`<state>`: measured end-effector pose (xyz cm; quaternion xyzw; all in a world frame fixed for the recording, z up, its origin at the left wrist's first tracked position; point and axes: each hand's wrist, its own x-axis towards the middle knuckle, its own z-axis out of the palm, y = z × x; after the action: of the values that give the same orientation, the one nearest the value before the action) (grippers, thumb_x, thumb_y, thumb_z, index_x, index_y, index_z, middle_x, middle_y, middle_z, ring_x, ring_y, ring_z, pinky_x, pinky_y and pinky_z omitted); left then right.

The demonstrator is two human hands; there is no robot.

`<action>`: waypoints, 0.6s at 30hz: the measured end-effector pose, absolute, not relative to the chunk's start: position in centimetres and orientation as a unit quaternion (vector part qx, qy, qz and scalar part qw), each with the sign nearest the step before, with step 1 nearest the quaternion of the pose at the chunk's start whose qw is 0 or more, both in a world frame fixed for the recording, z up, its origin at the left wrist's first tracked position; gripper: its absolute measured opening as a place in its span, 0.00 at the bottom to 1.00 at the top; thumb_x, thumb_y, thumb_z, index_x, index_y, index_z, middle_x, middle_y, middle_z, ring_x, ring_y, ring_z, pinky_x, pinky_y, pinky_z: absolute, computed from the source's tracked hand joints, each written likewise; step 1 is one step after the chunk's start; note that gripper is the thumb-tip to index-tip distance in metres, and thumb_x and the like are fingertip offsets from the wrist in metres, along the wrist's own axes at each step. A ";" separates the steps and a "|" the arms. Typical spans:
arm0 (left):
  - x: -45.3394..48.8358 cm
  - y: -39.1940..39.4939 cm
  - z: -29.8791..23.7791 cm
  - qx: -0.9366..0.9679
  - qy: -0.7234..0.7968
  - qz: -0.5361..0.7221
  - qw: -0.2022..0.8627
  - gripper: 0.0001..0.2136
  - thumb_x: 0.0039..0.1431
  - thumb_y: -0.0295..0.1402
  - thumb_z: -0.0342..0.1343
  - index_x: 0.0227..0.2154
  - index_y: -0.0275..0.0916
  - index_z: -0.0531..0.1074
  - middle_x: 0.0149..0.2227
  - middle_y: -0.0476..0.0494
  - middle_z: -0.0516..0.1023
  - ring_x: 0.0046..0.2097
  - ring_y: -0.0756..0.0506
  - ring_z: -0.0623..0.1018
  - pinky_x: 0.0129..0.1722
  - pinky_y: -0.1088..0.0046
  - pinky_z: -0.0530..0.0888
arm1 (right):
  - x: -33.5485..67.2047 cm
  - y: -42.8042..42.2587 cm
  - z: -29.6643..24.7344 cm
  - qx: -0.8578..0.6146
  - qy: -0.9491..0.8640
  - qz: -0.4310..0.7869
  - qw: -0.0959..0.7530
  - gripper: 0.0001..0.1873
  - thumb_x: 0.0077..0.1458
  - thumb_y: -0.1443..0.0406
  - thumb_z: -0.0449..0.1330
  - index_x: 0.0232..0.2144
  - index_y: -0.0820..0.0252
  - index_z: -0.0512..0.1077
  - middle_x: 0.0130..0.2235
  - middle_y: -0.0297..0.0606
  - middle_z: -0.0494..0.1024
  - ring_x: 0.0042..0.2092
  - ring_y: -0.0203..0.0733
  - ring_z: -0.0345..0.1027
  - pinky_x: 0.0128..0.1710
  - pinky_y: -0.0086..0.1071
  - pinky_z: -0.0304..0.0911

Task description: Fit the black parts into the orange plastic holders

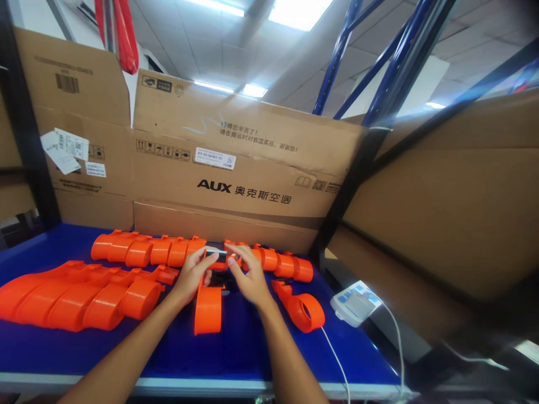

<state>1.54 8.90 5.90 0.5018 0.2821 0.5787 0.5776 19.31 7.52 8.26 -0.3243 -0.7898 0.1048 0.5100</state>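
Note:
My left hand (pixel 192 274) and my right hand (pixel 251 275) meet over the blue table (pixel 126 348), fingers pinched on a small orange piece with a black insert (pixel 219 257). An orange plastic housing (pixel 208 308) lies flat just below my hands. Another orange housing with a ring end (pixel 300 306) rests to the right of my right wrist. Behind my hands runs a row of orange housings (pixel 147 249), continuing on the right (pixel 286 265).
A second, larger row of orange housings (pixel 76 297) fills the left of the table. Cardboard boxes (pixel 236 168) wall in the back and the right side (pixel 442 213). A white device with blue buttons (pixel 356 303) and a cable sits at the table's right edge.

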 end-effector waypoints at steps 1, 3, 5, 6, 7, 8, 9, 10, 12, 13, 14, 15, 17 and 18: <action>1.6 8.8 5.9 0.509 0.279 0.577 0.575 0.18 0.52 0.46 0.64 0.40 0.38 0.73 0.17 0.57 0.67 0.13 0.54 0.62 0.13 0.78 0.57 | 19.1 7.4 8.3 -0.316 -0.796 0.107 0.505 0.18 0.65 0.62 0.57 0.56 0.51 0.72 0.49 0.41 0.77 0.50 0.45 0.70 0.54 0.43 0.65; 1.6 8.7 5.8 0.516 0.276 0.575 0.572 0.19 0.53 0.46 0.64 0.40 0.38 0.73 0.17 0.57 0.67 0.13 0.54 0.62 0.13 0.78 0.57 | 18.7 7.2 8.2 -0.315 -0.800 0.104 0.500 0.17 0.64 0.62 0.59 0.54 0.51 0.74 0.50 0.41 0.77 0.51 0.46 0.70 0.54 0.43 0.66; 1.6 8.7 5.9 0.514 0.277 0.575 0.573 0.19 0.52 0.47 0.64 0.40 0.38 0.73 0.17 0.57 0.67 0.13 0.54 0.62 0.13 0.78 0.57 | 18.5 7.3 8.0 -0.323 -0.797 0.096 0.502 0.16 0.63 0.62 0.60 0.53 0.51 0.75 0.49 0.42 0.76 0.51 0.46 0.70 0.53 0.43 0.66; 1.6 8.7 5.9 0.510 0.278 0.577 0.574 0.19 0.52 0.47 0.64 0.40 0.38 0.73 0.17 0.57 0.67 0.13 0.54 0.62 0.13 0.78 0.57 | 18.5 7.4 8.0 -0.326 -0.795 0.091 0.504 0.16 0.63 0.62 0.61 0.53 0.50 0.75 0.49 0.42 0.76 0.51 0.46 0.70 0.53 0.43 0.66; 1.6 8.8 5.9 0.505 0.280 0.580 0.574 0.20 0.52 0.47 0.65 0.40 0.38 0.74 0.17 0.57 0.67 0.13 0.54 0.63 0.13 0.78 0.58 | 18.5 7.5 7.9 -0.328 -0.792 0.087 0.507 0.16 0.62 0.62 0.61 0.53 0.50 0.76 0.48 0.42 0.76 0.51 0.46 0.70 0.53 0.43 0.67; 1.6 8.8 5.9 0.502 0.281 0.584 0.573 0.20 0.52 0.48 0.64 0.40 0.38 0.74 0.17 0.57 0.67 0.13 0.54 0.63 0.14 0.78 0.58 | 18.5 7.5 7.8 -0.330 -0.790 0.083 0.510 0.16 0.62 0.62 0.62 0.52 0.50 0.76 0.48 0.42 0.75 0.51 0.46 0.70 0.52 0.43 0.67; 1.5 8.8 5.9 0.499 0.283 0.587 0.572 0.20 0.52 0.48 0.64 0.41 0.38 0.74 0.17 0.57 0.67 0.13 0.54 0.63 0.14 0.78 0.58 | 18.6 7.6 7.8 -0.331 -0.789 0.079 0.512 0.17 0.61 0.62 0.62 0.52 0.50 0.76 0.48 0.42 0.75 0.51 0.46 0.70 0.52 0.42 0.67; 1.5 8.8 5.9 0.497 0.285 0.589 0.570 0.21 0.53 0.49 0.64 0.41 0.38 0.74 0.17 0.57 0.66 0.13 0.54 0.63 0.14 0.78 0.59 | 18.6 7.6 7.8 -0.332 -0.788 0.077 0.513 0.16 0.61 0.62 0.62 0.52 0.50 0.76 0.48 0.42 0.75 0.50 0.46 0.70 0.51 0.42 0.67; 1.5 8.8 5.9 0.491 0.288 0.590 0.572 0.22 0.53 0.51 0.63 0.41 0.38 0.74 0.16 0.57 0.66 0.13 0.54 0.63 0.14 0.78 0.59 | 18.6 7.5 7.9 -0.336 -0.787 0.072 0.512 0.16 0.61 0.62 0.62 0.52 0.50 0.77 0.48 0.42 0.75 0.50 0.47 0.71 0.50 0.42 0.68; 1.5 8.7 6.0 0.486 0.287 0.591 0.576 0.23 0.52 0.53 0.63 0.41 0.38 0.74 0.15 0.57 0.65 0.13 0.54 0.63 0.14 0.78 0.59 | 18.6 7.4 8.0 -0.339 -0.787 0.070 0.510 0.16 0.61 0.62 0.62 0.51 0.50 0.77 0.47 0.42 0.76 0.49 0.47 0.71 0.50 0.42 0.68; 1.5 8.7 6.0 0.480 0.286 0.591 0.582 0.24 0.52 0.54 0.63 0.41 0.38 0.74 0.14 0.57 0.65 0.13 0.53 0.63 0.14 0.78 0.59 | 18.6 7.3 8.1 -0.340 -0.788 0.069 0.509 0.16 0.61 0.62 0.62 0.51 0.50 0.77 0.47 0.42 0.76 0.49 0.47 0.71 0.49 0.42 0.68; 1.5 8.7 6.1 0.473 0.283 0.592 0.588 0.24 0.51 0.54 0.63 0.40 0.38 0.74 0.13 0.57 0.64 0.13 0.53 0.63 0.14 0.79 0.59 | 18.7 7.2 8.2 -0.340 -0.788 0.069 0.508 0.15 0.61 0.62 0.61 0.51 0.50 0.77 0.46 0.42 0.77 0.48 0.47 0.72 0.49 0.42 0.68; 1.3 8.8 6.2 0.459 0.278 0.597 0.596 0.24 0.51 0.55 0.63 0.37 0.38 0.74 0.12 0.56 0.64 0.12 0.53 0.63 0.14 0.79 0.60 | 18.8 7.1 8.3 -0.337 -0.785 0.070 0.515 0.14 0.62 0.62 0.61 0.50 0.51 0.77 0.45 0.41 0.78 0.47 0.46 0.72 0.49 0.42 0.68; 1.1 8.9 6.3 0.452 0.277 0.598 0.602 0.24 0.51 0.56 0.63 0.35 0.37 0.74 0.12 0.56 0.64 0.12 0.53 0.63 0.14 0.79 0.59 | 18.9 7.1 8.3 -0.338 -0.780 0.070 0.522 0.14 0.62 0.62 0.61 0.49 0.52 0.77 0.44 0.41 0.78 0.45 0.46 0.72 0.48 0.41 0.68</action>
<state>1.10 8.87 6.33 0.4519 0.2767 0.5977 0.6017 18.94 7.14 8.35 -0.3383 -0.7802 0.0696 0.5216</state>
